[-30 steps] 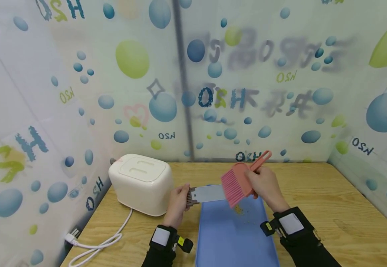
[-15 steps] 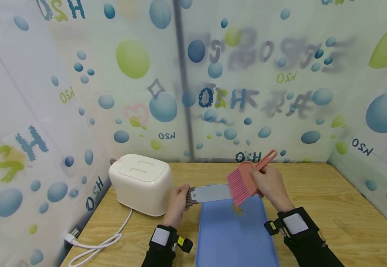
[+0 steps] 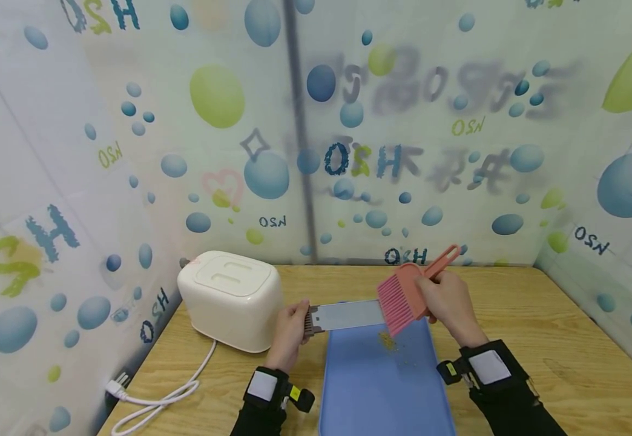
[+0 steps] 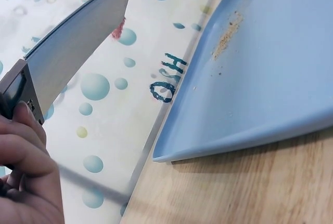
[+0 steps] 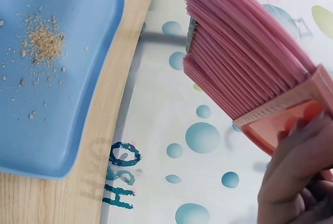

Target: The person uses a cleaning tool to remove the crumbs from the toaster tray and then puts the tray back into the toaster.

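— What's each hand holding?

— The left hand point(image 3: 289, 336) has its fingers and thumb clamped on the dark end of a metal plate point(image 3: 347, 315), with the free end raised over the far part of the blue tray point(image 3: 384, 387). The right hand point(image 3: 447, 303) is curled round a pink brush point(image 3: 411, 295), so that grip is clamped too.

— And the bristles?

— They lap over the plate's free end. How hard they press, I can't tell.

— Which step would you call this?

— Brushing the plate off, I'd say. Crumbs point(image 3: 387, 340) lie in a loose little heap on the blue tray, with stray bits around them. The tray sits on the worktop point(image 3: 566, 351), and what looks like a white toaster point(image 3: 229, 303) stands beside the left hand.

— What does the next move call for?

— If any crumbs cling, another stroke out toward the free end, I think, with that end over the tray. I can't make out whether the plate is clean. The left grip should be firm, since it holds the plate at one end only.
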Action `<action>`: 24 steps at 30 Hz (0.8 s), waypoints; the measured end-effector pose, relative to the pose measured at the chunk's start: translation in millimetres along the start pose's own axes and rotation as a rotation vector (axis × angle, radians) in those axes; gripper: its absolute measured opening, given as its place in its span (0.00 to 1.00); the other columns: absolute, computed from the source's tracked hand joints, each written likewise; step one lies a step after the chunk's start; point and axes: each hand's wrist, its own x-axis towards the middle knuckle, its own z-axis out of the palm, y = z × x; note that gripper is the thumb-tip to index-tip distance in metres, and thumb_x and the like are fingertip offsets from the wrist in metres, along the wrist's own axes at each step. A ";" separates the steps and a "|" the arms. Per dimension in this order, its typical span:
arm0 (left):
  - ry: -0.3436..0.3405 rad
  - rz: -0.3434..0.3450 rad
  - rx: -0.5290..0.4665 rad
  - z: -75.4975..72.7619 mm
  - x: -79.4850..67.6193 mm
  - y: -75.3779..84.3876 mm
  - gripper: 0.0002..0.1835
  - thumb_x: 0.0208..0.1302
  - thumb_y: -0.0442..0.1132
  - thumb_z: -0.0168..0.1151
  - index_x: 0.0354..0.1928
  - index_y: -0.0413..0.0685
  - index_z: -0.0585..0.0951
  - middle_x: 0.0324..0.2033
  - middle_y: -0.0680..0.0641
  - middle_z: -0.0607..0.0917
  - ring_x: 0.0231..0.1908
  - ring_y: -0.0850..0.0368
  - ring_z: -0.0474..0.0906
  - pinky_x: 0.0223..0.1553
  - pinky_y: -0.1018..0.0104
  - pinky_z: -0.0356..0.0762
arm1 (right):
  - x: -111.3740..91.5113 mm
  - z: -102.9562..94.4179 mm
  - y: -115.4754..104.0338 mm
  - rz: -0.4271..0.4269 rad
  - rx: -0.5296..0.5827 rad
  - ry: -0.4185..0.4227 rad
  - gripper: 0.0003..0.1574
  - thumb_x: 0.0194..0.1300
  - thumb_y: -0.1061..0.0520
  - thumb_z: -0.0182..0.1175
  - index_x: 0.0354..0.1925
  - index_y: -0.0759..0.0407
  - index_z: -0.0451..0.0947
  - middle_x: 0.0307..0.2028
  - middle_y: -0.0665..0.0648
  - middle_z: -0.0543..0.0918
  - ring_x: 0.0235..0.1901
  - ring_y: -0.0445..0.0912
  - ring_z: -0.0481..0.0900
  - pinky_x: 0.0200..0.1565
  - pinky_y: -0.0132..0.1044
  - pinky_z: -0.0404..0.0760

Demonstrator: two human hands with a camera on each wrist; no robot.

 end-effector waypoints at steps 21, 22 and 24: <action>-0.005 0.006 0.028 -1.1 0.1 -0.7 0.21 0.81 0.47 0.49 0.47 0.34 0.82 0.25 0.50 0.82 0.20 0.62 0.73 0.21 0.72 0.65 | 1.3 -5.7 -12.6 -0.028 0.001 0.028 0.23 0.76 0.51 0.50 0.42 0.72 0.78 0.18 0.58 0.78 0.14 0.52 0.77 0.18 0.41 0.78; -0.005 0.006 0.030 -0.9 0.0 -0.6 0.22 0.81 0.48 0.49 0.47 0.34 0.82 0.25 0.50 0.83 0.20 0.63 0.73 0.21 0.72 0.65 | 0.9 -4.6 -15.1 -0.040 0.014 0.024 0.23 0.76 0.51 0.50 0.42 0.72 0.78 0.19 0.58 0.79 0.14 0.53 0.77 0.18 0.41 0.79; -0.008 0.010 0.031 -0.7 -0.3 -0.5 0.22 0.81 0.48 0.48 0.48 0.33 0.81 0.25 0.50 0.83 0.20 0.62 0.73 0.21 0.72 0.65 | 0.6 -0.6 -20.2 -0.069 0.038 0.013 0.22 0.76 0.52 0.52 0.42 0.73 0.79 0.19 0.58 0.79 0.12 0.52 0.76 0.17 0.41 0.78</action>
